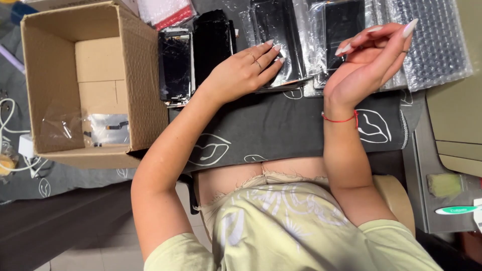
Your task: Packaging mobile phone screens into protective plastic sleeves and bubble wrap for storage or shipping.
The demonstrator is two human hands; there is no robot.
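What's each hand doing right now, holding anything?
Left hand: open, palm down, fingers resting flat on a bagged phone screen.
Right hand: raised, fingers loosely curled, holding nothing visible, above another bagged screen.

Black wrapped screen panel [279, 45] lies flat on cloth.

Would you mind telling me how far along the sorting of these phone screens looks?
Done: one wrapped part lies in the cardboard box. In hand: the left hand rests on a bagged screen; the right hand is raised, holding nothing visible. Left: a cracked screen and other bagged screens sit on the dark cloth.
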